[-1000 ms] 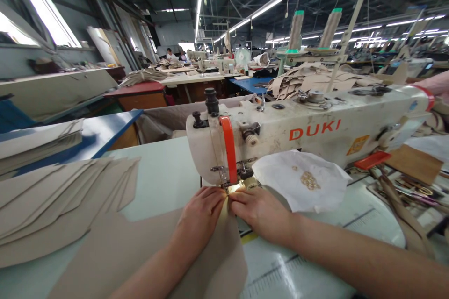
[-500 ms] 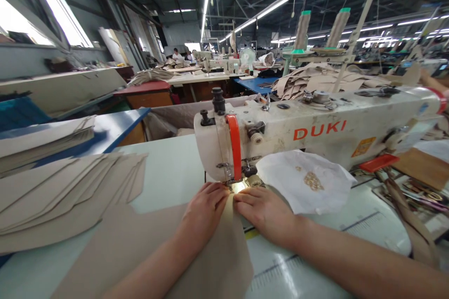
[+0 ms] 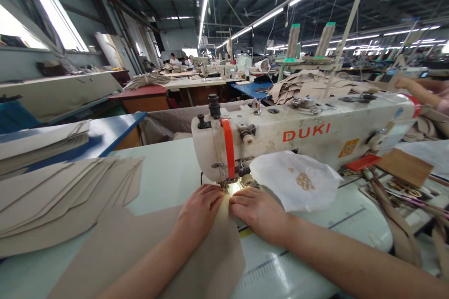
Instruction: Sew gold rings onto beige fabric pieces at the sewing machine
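Left hand (image 3: 199,210): thumb and fingers closed together, pinching the tan fabric piece (image 3: 219,252) close to the sewing machine (image 3: 266,133)
Right hand (image 3: 259,210): fingers bent in, holding the same piece from the other side
Tan fabric piece: spread over the pale table (image 3: 168,168), its far tip between both hands, by a bright little light (image 3: 235,188)
Sewing machine: white, with big red letters, DUKI
White sheet (image 3: 277,184): right of the light, with gold bits (image 3: 305,181) on it
Fabric stack (image 3: 70,196): on the left, fanned out
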`<state>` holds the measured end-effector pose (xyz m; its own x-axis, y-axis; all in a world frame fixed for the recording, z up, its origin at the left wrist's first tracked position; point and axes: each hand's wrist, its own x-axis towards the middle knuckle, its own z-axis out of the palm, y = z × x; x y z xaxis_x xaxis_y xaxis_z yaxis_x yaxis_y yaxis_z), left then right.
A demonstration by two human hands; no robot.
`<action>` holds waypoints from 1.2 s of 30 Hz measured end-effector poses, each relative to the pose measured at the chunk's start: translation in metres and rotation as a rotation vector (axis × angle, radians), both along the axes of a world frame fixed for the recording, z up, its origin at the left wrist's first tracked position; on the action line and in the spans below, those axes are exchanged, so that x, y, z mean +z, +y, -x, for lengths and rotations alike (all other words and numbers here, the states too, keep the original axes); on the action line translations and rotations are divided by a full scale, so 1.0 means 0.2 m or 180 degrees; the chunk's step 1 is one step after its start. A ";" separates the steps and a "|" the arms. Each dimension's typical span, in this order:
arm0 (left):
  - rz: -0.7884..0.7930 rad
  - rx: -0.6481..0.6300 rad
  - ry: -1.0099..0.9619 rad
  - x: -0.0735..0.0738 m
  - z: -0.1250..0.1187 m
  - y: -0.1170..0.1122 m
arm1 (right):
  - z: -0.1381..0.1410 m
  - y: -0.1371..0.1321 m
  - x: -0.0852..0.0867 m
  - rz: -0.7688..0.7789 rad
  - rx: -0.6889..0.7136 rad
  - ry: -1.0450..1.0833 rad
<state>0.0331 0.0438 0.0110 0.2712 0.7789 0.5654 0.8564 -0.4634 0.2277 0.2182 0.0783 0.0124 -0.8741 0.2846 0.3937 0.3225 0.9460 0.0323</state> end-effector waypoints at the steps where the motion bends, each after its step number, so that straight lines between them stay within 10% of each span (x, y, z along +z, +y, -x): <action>1: 0.0002 0.0003 0.0006 0.00 0.00 0.00 | 0.00 0.00 0.00 0.0004 -0.0009 -0.0001; 36: 0.0346 0.0260 -0.0252 0.02 0.00 0.03 | 0.00 0.01 0.02 0.0282 -0.0066 -0.0125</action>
